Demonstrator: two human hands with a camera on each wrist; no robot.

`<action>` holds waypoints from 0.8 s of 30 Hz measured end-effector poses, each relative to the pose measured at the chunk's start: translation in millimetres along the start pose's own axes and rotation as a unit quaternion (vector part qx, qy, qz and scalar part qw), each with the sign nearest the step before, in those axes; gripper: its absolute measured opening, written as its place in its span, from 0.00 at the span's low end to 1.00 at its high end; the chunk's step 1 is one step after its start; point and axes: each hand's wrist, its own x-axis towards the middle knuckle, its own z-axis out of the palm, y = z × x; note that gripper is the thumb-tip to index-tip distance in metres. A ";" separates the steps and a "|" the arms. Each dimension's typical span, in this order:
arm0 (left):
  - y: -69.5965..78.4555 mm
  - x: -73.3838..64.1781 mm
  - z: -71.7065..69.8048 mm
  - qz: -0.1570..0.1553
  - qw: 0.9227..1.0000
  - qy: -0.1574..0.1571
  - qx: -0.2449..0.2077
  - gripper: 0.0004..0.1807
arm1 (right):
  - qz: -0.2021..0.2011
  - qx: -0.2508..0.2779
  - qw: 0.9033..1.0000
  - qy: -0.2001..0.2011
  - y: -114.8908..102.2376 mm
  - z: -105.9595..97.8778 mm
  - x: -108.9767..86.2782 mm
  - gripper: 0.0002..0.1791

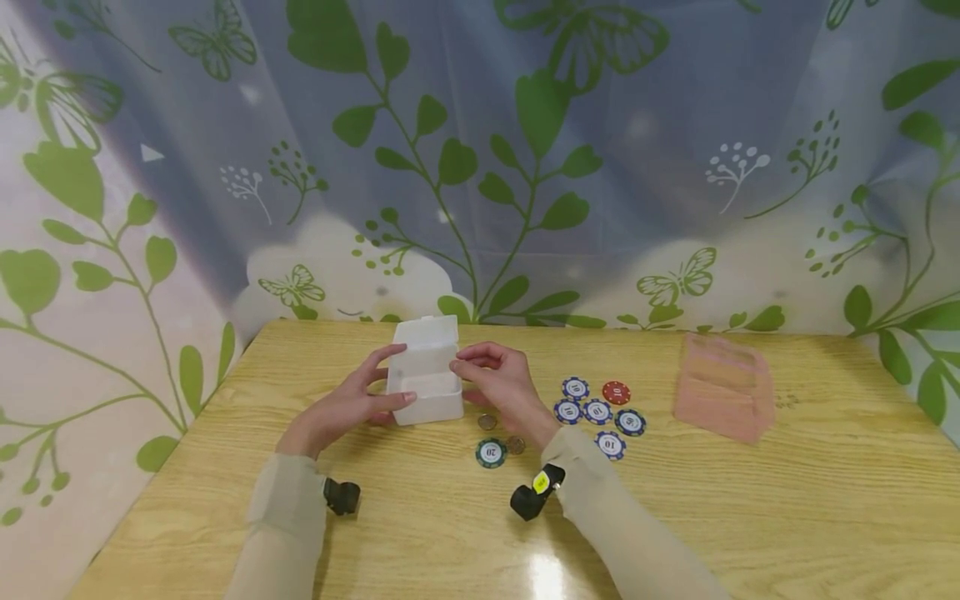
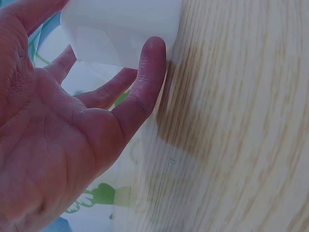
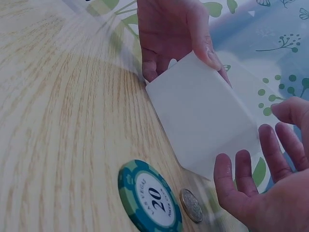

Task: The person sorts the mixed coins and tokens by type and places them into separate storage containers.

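Note:
A white plastic box [image 1: 426, 404] with its lid [image 1: 426, 331] raised stands near the back of the table. My left hand [image 1: 348, 404] holds it from the left; in the left wrist view the thumb [image 2: 153, 63] lies against its wall. At the box's right side is my right hand [image 1: 504, 383], fingers loosely bent, with nothing visible in them; whether they touch the box I cannot tell. Below the right hand lie two coins [image 1: 487, 422] and a green poker chip [image 1: 491, 452] marked 20, which also shows in the right wrist view.
Several blue poker chips [image 1: 597, 411] and a red one [image 1: 617, 392] lie right of my right hand. Farther right lies a translucent pink pouch [image 1: 723, 392]. Behind the wooden table [image 1: 825, 492] hangs a leaf-patterned curtain [image 1: 637, 167].

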 end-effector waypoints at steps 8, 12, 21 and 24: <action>0.0 -0.1 0.5 0.000 1.000 0.001 -0.003 0.48 | 0.004 -0.003 1.000 -0.013 -3.3 -4.9 -2.4 0.14; 0.9 -0.5 1.2 0.002 1.000 0.002 -0.004 0.48 | 0.007 -0.009 1.000 -0.029 -3.8 -9.4 -2.1 0.17; 2.3 -1.5 1.8 0.004 1.000 0.003 -0.005 0.48 | 0.001 -0.065 0.994 -0.086 -4.8 -25.7 -4.6 0.24; 2.2 -1.7 1.8 0.006 1.000 0.003 -0.003 0.48 | -0.001 -0.077 0.992 -0.098 -4.9 -30.5 -6.0 0.25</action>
